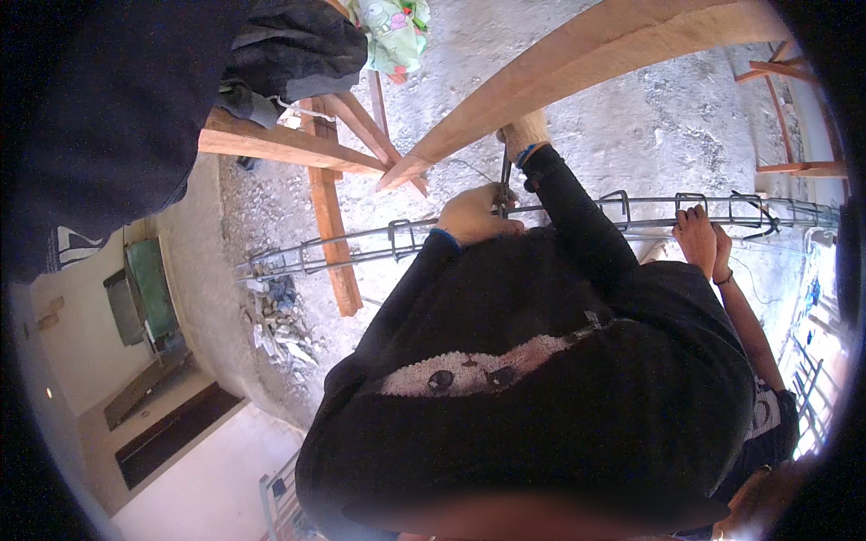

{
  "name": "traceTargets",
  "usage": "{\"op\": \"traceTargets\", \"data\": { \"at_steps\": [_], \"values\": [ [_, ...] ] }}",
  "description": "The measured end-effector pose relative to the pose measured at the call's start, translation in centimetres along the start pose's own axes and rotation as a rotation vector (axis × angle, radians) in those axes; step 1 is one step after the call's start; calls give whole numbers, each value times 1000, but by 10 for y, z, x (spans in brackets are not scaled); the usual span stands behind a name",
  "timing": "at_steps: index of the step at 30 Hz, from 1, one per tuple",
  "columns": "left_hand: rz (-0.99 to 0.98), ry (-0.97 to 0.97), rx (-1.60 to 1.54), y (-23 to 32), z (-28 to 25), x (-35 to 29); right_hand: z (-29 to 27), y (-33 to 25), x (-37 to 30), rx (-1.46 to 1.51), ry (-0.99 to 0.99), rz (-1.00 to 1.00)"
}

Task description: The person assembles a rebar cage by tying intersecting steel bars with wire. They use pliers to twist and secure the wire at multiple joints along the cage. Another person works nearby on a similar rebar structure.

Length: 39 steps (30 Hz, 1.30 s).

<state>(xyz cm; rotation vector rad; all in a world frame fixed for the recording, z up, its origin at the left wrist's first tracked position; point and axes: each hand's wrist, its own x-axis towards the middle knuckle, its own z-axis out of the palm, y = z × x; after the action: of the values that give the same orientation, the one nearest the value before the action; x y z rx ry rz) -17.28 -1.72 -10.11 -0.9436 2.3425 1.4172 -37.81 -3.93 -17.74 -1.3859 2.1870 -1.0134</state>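
Observation:
Across the middle runs a long rebar cage (361, 245), made of thin steel bars with square stirrups along it. My left hand (471, 216) is closed around the cage near its middle, fingers at a stirrup. Just beyond it, my right hand (528, 137) grips the upper end of a dark metal tool (505, 171) whose lower end meets the cage beside my left fingers. A wooden beam partly covers the right fingers, and the tool's exact kind is unclear. Farther right, a co-worker's hands (697, 239) hold the same cage.
A thick wooden beam (577, 68) slants over the far side, joining other timber pieces (289, 149) at left. Dark cloth (298, 54) and a patterned bag (392, 34) lie there. Rubble (280, 320) covers rough ground at left. A wooden frame (785, 117) stands at far right.

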Motion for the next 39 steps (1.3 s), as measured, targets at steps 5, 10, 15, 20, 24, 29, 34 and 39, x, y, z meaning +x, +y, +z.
{"op": "traceTargets", "data": {
  "at_steps": [5, 10, 15, 20, 24, 29, 34, 39],
  "values": [
    [-39, 5, 56, 11, -2, -6, 5, -8, -3, -354, 172, -310],
    [-50, 25, 95, 5, -1, -3, 17, 2, 8, -294, 333, -172],
    [-54, 202, -14, 13, 2, -9, 9, -4, 2, -376, 401, -73],
    [-208, 613, -88, 37, -6, -54, -4, -19, -1, 321, 503, 238],
    [344, 760, 348, 63, 0, -40, -13, -25, -2, -91, 429, 15],
    [-39, 433, 110, 76, 5, 10, -21, -19, -2, -224, 284, -59],
    [-77, 486, 4, 67, 3, 40, -22, -10, 8, -240, 142, -188],
    [-56, 519, -2, 38, 8, 73, -40, -1, 10, -130, 64, -468]
  ]
}}
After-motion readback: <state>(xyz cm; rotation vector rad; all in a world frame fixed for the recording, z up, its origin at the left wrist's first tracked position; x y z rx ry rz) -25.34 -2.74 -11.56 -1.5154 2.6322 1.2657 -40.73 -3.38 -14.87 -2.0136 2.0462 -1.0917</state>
